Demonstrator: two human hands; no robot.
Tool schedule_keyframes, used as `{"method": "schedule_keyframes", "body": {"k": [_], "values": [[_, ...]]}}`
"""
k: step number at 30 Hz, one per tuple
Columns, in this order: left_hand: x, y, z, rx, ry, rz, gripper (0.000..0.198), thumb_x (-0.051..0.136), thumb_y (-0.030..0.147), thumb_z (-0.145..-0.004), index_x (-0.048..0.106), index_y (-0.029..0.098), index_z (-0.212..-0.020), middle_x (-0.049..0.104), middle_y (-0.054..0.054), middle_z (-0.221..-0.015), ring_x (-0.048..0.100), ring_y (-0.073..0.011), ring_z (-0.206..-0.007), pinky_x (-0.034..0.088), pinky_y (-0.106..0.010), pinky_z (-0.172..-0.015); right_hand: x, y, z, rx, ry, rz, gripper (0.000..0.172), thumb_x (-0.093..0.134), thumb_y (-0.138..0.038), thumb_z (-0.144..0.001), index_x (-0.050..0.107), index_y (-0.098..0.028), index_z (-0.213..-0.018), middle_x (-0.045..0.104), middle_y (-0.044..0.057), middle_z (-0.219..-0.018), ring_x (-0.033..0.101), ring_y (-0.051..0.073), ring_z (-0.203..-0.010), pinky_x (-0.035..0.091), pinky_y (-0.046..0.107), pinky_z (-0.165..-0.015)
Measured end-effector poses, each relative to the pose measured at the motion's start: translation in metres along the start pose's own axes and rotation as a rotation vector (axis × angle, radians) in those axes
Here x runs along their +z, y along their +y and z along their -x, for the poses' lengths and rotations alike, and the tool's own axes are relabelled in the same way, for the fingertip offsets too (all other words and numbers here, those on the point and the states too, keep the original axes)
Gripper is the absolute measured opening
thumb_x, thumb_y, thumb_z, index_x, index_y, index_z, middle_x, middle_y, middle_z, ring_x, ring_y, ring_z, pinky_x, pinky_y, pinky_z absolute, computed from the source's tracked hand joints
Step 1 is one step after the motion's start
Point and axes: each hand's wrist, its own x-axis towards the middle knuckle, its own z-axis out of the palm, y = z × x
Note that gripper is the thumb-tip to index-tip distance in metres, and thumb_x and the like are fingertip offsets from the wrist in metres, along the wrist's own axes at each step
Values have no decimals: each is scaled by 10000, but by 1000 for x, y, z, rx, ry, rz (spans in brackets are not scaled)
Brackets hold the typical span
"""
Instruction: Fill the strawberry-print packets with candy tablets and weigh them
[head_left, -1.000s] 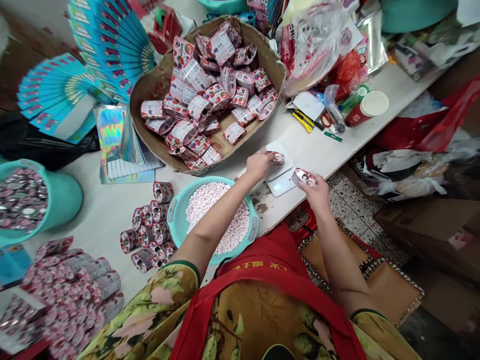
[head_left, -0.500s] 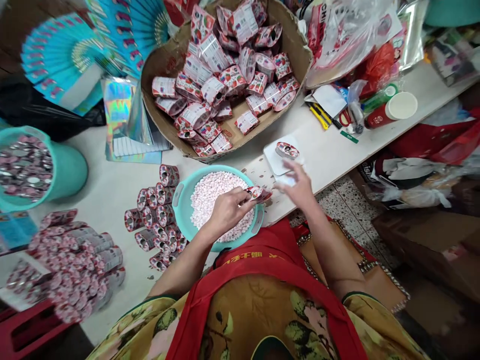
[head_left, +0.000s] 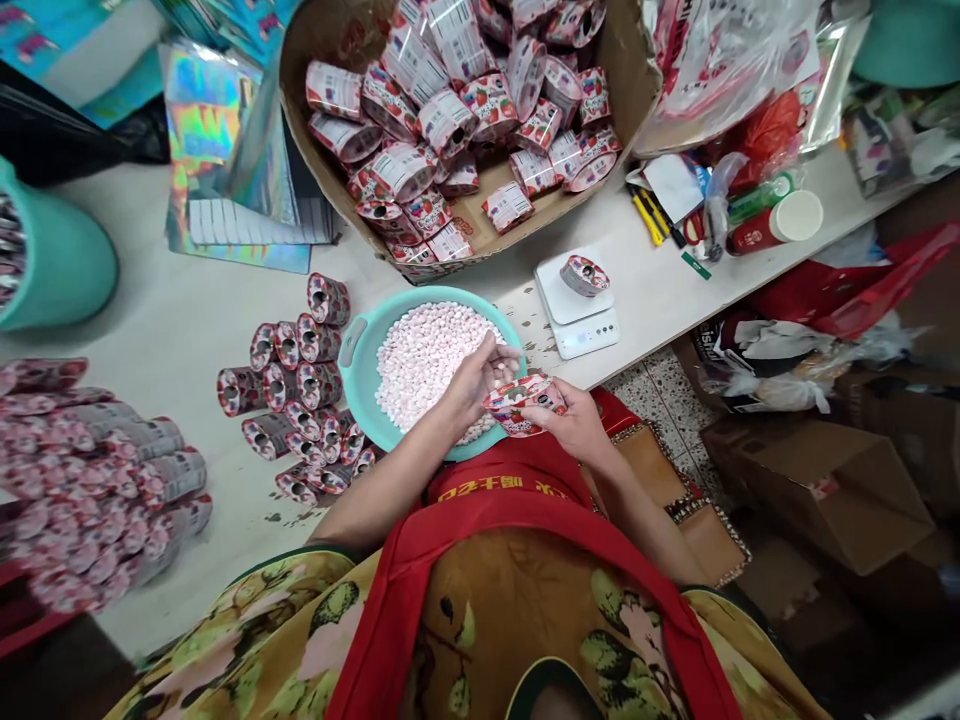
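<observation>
My right hand grips a red strawberry-printed candy packet by its right end, just over the basin's near right edge. My left hand is cupped at the packet's left side, with a few pale pink candies in its curled fingers. Below it, a turquoise basin holds many such small candies. Right of the basin, a white scale carries another packet lying on its platform.
Several packets stand stacked left of the basin, with a larger pile farther left. A cardboard box of packets lies behind. Cutters and a red cup sit at the right. A turquoise bucket stands far left.
The packet has passed from my left hand to my right, which came back from the scale. My left hand now has candies in it. The camera view has shifted.
</observation>
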Motion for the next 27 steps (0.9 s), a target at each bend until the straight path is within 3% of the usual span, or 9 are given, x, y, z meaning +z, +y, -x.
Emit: {"method": "schedule_keyframes", "body": {"k": [4,7,13,17,20,23,27], "values": [[9,-19,-1,-58,93,-75,460,745,563,-757,684,109,-715,621,-32,-626,549,-107,-517,424,-231,-499,0,13,-2,15,75,177,390,765,-511,-701,688,-170,-873,680,-4,-775,593,163,-718,506,285,-713],[9,-25,-2,-39,61,-45,388,770,478,-757,689,99,-737,626,-31,-638,562,-106,-541,440,-230,-532,-4,22,-2,-28,34,202,402,758,-501,-719,697,-175,-947,705,3,-850,613,178,-771,515,302,-776],[2,3,5,-43,-15,61,220,717,319,-808,645,111,-794,585,-10,-682,505,-66,-537,402,-197,-510,-7,29,5,-69,51,87,369,790,-443,-689,678,-212,-953,706,0,-874,635,187,-793,537,321,-793],[-11,24,4,101,48,13,186,686,293,-813,579,148,-768,587,-12,-749,553,-70,-643,455,-190,-617,-12,38,13,-167,135,-95,474,853,-354,-602,646,-247,-1014,700,12,-986,660,210,-908,546,340,-841],[-22,31,-5,80,121,-302,159,663,263,-777,561,149,-736,550,-1,-690,474,-60,-547,367,-189,-509,-21,45,18,-213,182,-100,467,855,-347,-603,646,-245,-1008,682,21,-1025,659,211,-941,542,351,-875],[-19,42,-26,146,31,-794,121,617,272,-778,578,161,-751,525,16,-632,437,-83,-514,331,-215,-492,-33,54,19,-188,248,-103,462,846,-385,-613,647,-239,-1003,682,30,-1041,665,225,-951,547,366,-881],[25,62,-81,356,-127,-1458,79,557,177,-768,631,167,-744,632,-22,-729,541,-148,-672,408,-267,-645,-51,74,16,-124,386,-184,478,844,-401,-610,633,-241,-1007,708,29,-1012,678,231,-923,554,384,-883]]}}
